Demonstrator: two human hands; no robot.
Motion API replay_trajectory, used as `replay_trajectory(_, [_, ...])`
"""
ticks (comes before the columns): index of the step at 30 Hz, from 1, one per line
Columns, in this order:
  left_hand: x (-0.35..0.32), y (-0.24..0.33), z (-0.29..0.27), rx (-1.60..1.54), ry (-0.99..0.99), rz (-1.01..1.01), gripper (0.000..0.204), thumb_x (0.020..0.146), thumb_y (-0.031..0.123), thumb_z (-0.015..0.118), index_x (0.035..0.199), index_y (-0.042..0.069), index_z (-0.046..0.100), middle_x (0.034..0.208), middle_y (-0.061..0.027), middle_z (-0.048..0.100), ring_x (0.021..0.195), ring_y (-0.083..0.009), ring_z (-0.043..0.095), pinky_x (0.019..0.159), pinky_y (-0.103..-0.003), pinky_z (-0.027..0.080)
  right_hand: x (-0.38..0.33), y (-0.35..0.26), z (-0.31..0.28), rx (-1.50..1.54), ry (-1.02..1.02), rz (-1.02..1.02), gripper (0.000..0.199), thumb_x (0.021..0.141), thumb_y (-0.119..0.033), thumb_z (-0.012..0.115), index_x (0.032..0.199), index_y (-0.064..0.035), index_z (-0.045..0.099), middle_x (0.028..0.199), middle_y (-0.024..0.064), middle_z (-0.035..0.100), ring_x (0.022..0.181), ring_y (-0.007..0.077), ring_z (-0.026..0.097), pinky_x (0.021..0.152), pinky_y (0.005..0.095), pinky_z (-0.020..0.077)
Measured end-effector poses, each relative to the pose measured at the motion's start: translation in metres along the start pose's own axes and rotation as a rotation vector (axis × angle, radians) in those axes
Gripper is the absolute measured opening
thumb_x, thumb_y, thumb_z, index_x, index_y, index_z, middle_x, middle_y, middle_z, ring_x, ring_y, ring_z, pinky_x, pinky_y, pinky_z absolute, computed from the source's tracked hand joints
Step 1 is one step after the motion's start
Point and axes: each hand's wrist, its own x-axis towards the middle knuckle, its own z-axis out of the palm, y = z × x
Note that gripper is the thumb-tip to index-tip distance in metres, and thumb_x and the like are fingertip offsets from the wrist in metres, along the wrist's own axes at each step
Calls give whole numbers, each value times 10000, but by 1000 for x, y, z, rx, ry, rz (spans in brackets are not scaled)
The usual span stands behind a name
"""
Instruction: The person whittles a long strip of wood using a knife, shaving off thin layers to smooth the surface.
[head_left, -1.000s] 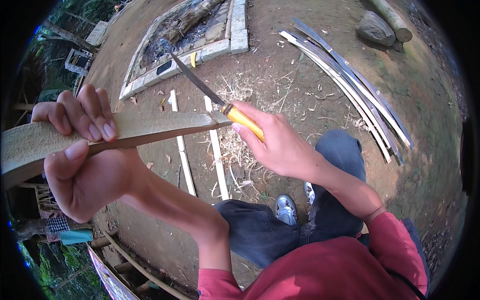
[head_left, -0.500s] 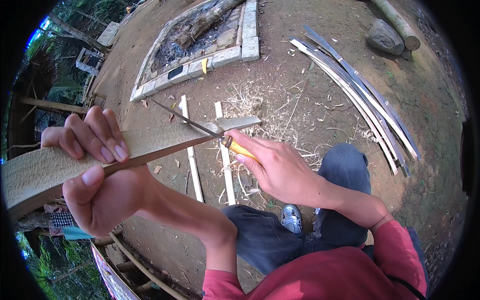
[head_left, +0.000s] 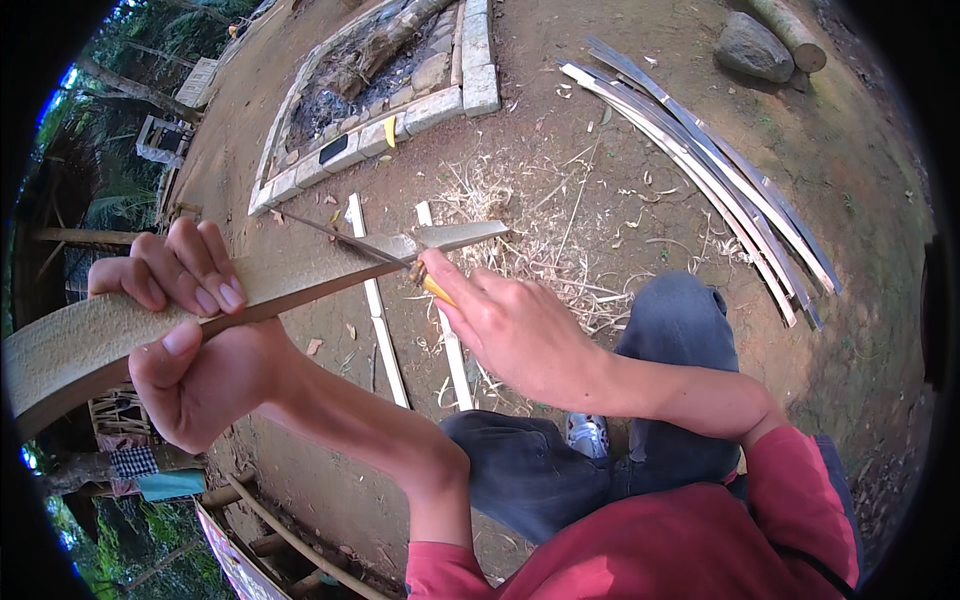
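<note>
Both grips clamped: left hand (head_left: pixel 190 345) on bamboo slat (head_left: pixel 300 275), right hand (head_left: pixel 515 330) hiding knife (head_left: pixel 400 262) handle.

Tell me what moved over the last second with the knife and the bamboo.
The right hand drew the knife from raised beyond the bamboo slat down onto it; the blade now lies across the slat near its tip. The left hand kept the same grip. The split strips on the ground stayed put.

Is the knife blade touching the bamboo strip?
Touching. In the head view the knife blade lies across the bamboo strip, with no gap visible.
</note>
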Motion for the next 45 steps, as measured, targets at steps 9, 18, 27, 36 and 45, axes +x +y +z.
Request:
replay_trajectory(9, [-4,14,6,88,6,-18,282,485,150,484,717,58,352,570,-96,306,511,-191,286,502,-295,301,4,7,7,74,-42,51,462,950,-95,571,1371,50,448,719,203,641,617,318,676,549,402,572])
replay_trajectory(18, [-7,12,13,129,82,27,273,479,158,477,698,60,347,559,-98,291,488,-191,273,474,-300,296,12,7,1,155,-132,102,414,950,-73,569,1328,71,481,742,221,662,651,318,686,579,410,587])
replay_trajectory(27, [-10,10,17,60,54,24,270,499,150,466,728,45,369,575,-91,287,492,-187,275,489,-299,300,5,4,12,126,60,-21,375,950,-51,553,1295,82,486,621,183,648,534,309,672,481,377,579])
replay_trajectory(36, [-14,6,27,113,95,61,261,511,151,468,726,48,365,569,-89,304,479,-185,284,492,-285,312,6,37,5,129,-70,181,392,924,4,513,1282,158,470,685,244,651,613,337,686,539,409,576])
replay_trajectory(45, [-5,10,-21,144,183,100,223,563,124,468,734,42,350,581,-95,299,473,-182,288,426,-282,302,0,28,-5,283,7,113,405,958,-115,536,1306,85,485,686,246,640,603,357,660,569,437,544])
